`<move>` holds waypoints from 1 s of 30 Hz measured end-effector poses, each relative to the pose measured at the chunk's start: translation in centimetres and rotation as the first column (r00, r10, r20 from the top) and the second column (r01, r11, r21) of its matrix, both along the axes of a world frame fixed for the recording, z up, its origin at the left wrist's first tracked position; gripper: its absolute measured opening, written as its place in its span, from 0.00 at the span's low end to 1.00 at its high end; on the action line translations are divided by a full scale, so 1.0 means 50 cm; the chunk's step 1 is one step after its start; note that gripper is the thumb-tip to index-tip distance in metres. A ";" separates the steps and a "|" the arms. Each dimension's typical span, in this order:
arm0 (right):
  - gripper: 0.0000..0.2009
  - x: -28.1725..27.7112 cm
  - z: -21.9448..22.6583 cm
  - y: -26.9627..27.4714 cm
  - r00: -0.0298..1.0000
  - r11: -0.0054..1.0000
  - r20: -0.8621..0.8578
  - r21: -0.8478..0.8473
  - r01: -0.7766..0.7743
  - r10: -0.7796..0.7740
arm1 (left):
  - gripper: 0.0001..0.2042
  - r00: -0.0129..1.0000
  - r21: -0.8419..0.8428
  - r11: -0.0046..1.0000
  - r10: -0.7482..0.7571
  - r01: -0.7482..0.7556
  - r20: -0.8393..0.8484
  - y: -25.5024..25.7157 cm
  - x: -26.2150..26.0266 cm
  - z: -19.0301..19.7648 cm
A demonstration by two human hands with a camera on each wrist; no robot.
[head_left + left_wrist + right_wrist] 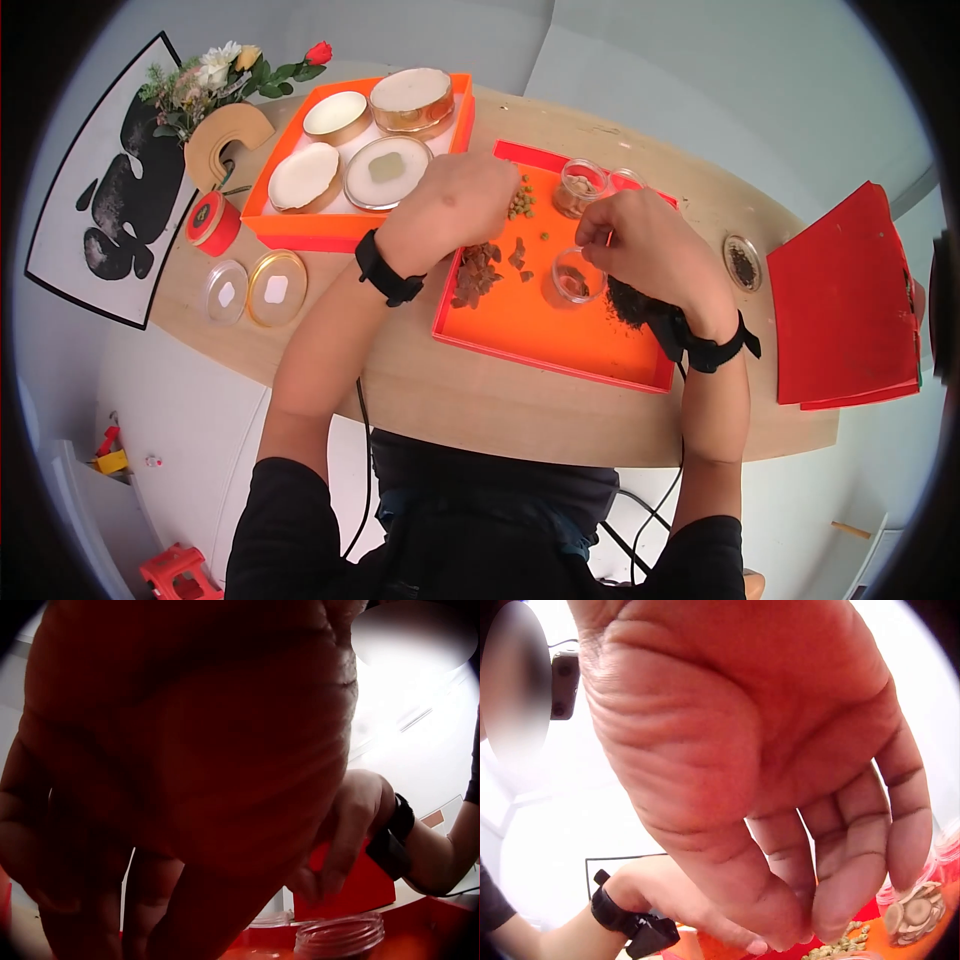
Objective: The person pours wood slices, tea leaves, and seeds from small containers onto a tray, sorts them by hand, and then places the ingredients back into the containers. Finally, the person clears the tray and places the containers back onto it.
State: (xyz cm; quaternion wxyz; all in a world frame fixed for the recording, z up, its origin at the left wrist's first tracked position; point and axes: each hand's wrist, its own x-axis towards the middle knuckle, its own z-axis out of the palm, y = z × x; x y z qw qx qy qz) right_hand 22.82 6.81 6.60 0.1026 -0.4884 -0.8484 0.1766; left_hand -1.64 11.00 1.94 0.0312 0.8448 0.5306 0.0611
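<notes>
My right hand hangs over a clear plastic jar with some brown bits at its bottom. Its thumb and fingertips come together in the right wrist view; I cannot tell whether a small piece is between them. My left hand reaches down at the small pile of green buds, its fingertips hidden from the head view. Below that hand lies a heap of brown dried flakes, with a few loose ones beside it. Dark loose leaves lie partly under the right hand. All are in the orange tray.
Behind the right hand stand a jar of pale dried slices and another clear jar. At left are an orange box of round tins, two lids and a red tin. A dish of dark bits and a red folder stand right.
</notes>
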 end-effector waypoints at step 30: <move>0.13 0.043 -0.054 -0.003 0.995 0.998 0.072 -0.013 -0.065 0.065 | 0.05 0.986 0.056 0.998 0.018 -0.009 -0.165 0.010 0.012 -0.053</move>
